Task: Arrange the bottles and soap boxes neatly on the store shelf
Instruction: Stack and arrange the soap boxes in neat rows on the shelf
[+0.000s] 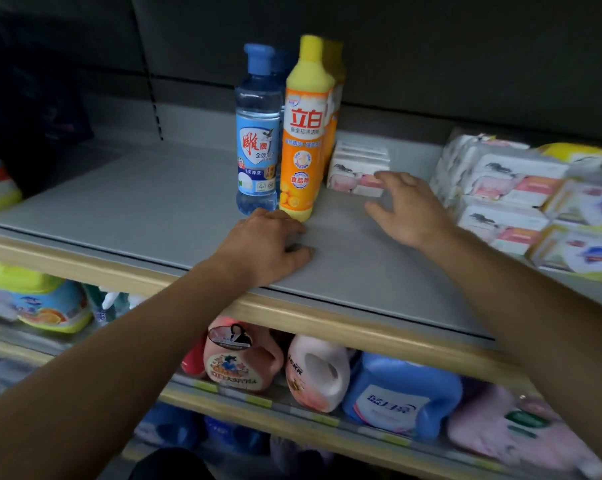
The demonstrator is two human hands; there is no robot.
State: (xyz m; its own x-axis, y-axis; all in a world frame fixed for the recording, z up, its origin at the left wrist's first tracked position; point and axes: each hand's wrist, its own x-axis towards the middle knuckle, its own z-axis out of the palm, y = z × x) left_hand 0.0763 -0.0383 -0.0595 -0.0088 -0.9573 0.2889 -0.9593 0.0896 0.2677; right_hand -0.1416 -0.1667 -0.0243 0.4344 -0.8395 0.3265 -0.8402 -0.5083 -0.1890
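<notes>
Soap stack [360, 173]: small pile of boxes on the shelf [137, 202], just right of the yellow bottle [303, 133]; likely light, stiff card with slick printed faces; best taken by the two short sides, whole pile at once
Right hand [408, 211]: fingers spread and relaxed, fingertips at the stack's front right corner; contact cannot be confirmed; holding nothing
Yellow bottle: upright, a second yellow one directly behind it; rigid plastic, probably full and fairly heavy, smooth label; grip at the waist below the shoulder
Blue bottle [258, 133]: clear, upright, touching the yellow bottle's left side, another blue one behind; same handling, may tip if pushed high up
Left hand [270, 245]: palm down on the shelf just in front of both bottles, fingers loosely bent, gripping nothing
Loose boxes [521, 199]: untidy heap at the right end, well apart from the stack; judged still to be sorted
Lower shelves [327, 372]: detergent jugs, not part of the task
</notes>
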